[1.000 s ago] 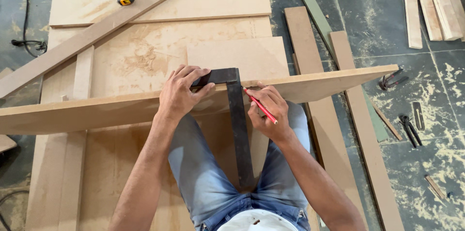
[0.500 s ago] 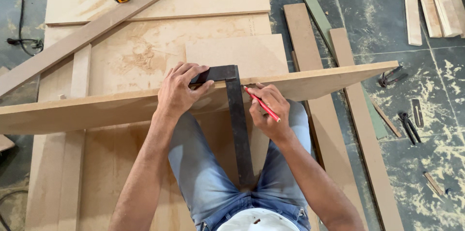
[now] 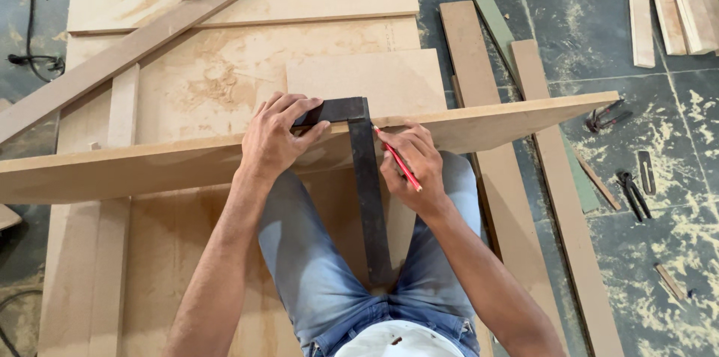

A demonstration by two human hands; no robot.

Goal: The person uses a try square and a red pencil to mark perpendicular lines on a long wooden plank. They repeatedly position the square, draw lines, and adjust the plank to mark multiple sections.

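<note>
Square point(image 3: 365, 177) laid across long board point(image 3: 479, 128), both hands on it

Left hand point(image 3: 275, 140) clamps the square's short arm on the board's far edge; right hand point(image 3: 408, 166) grips a red pencil point(image 3: 397, 160), tip touching the blade's right edge; tiled floor point(image 3: 584, 27) right.

Dusty tiled floor point(image 3: 584, 20) carries fibreboard sheets point(image 3: 225, 87), wood strips point(image 3: 659, 5) and pliers point(image 3: 633, 194)

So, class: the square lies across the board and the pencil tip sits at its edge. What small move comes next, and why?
Probably draw the red pencil toward the body along the square. The left hand pins the square on the board, and the right hand has the tip at the blade's far end.
</note>
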